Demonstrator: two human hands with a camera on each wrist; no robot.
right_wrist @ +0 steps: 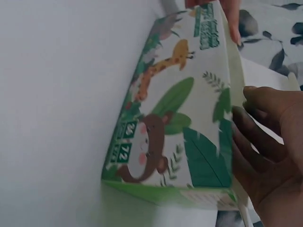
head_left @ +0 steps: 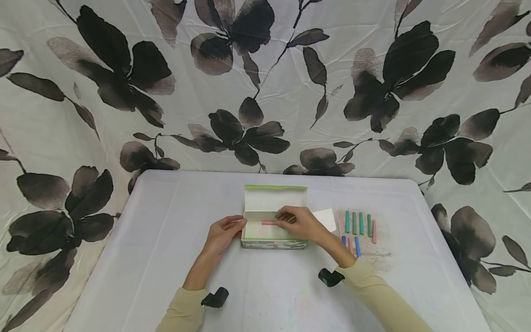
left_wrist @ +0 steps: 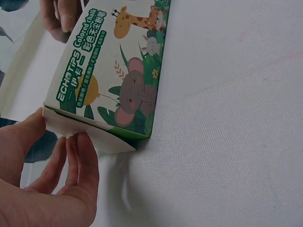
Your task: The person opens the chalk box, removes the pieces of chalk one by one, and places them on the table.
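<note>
An open cardboard box of colored chalk (head_left: 274,245), printed with animals and leaves, lies on the white table with its lid (head_left: 265,198) folded back. Within the box's opening my right hand (head_left: 302,226) pinches a pink chalk stick (head_left: 268,223) by its right end. My left hand (head_left: 221,235) steadies the box's left end; in the left wrist view its thumb and fingers hold the white end flap (left_wrist: 90,133). The right wrist view shows my right hand (right_wrist: 279,137) at the opening, its fingertips partly hidden by the box wall (right_wrist: 189,118).
Right of the box, several green chalk sticks (head_left: 347,222) and a pink stick (head_left: 374,231) lie in a row. Blue sticks (head_left: 357,246) and another pink one lie nearer, partly behind my right forearm. Chalk dust marks the table (head_left: 137,258). A floral cloth (head_left: 174,110) hangs behind.
</note>
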